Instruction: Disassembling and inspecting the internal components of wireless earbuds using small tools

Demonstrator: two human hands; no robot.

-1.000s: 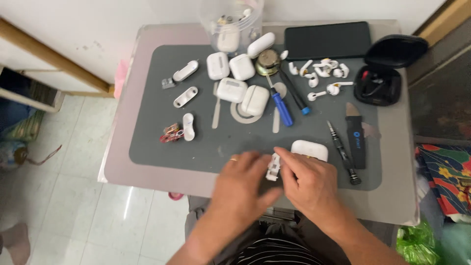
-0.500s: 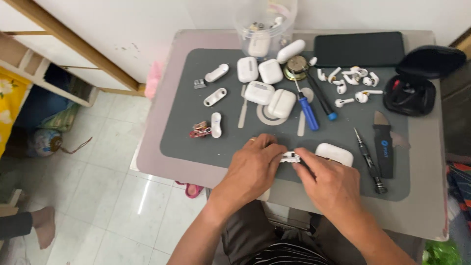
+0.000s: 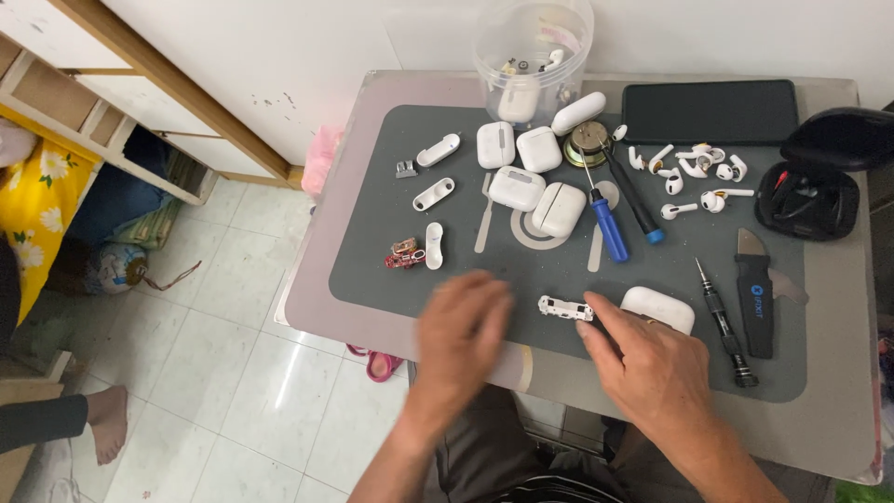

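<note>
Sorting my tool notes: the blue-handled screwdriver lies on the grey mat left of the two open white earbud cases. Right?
Not quite. The head view shows the blue-handled screwdriver on the grey mat, but to the right of the white earbud cases, not left of them.

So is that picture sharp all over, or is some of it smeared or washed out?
In the head view the left hand is smeared by motion blur, its fingers soft-edged; the right hand is only slightly soft. The small white part between them and the tools on the grey mat look crisp. Light is even, with a bright sheen on the floor tiles.
</note>
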